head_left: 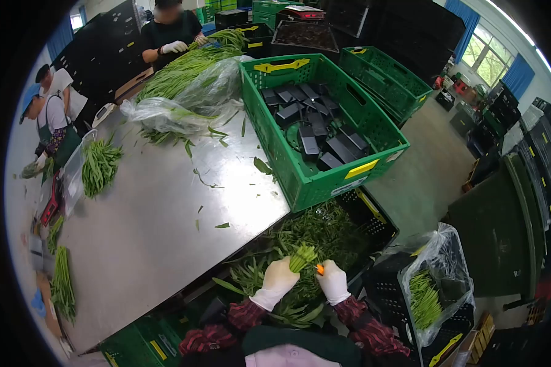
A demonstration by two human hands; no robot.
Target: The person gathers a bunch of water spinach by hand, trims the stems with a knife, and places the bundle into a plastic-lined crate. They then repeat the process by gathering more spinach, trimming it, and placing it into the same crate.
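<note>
1. Bundle of green stems (302, 255) is clutched in the gloved left hand (278, 280), just off the steel table (159, 226) edge, above a black crate (373, 223).
2. Small orange item (319, 268) is pinched by the right hand (332, 280).
3. Open floor (422, 177) lies right of the green crate (322, 125); no writing is legible.

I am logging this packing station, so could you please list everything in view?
Bundle of stems: one, green, held in both hands over the black crate.
Orange tool: one, small, at the right hand; I cannot tell what it is.
Black crate: one, below the table edge, holding loose green stems.
Green crate: one, on the table's right end, holding black trays.
Metal table: one, grey, centre left.
Plastic bag of stems: one, clear, far end of table.
Bagged stems: one bag, lower right.
Co-workers: three at least, far and left sides.
Left hand: white glove, grip on the bundle.
Right hand: white glove, on the bundle.
</note>
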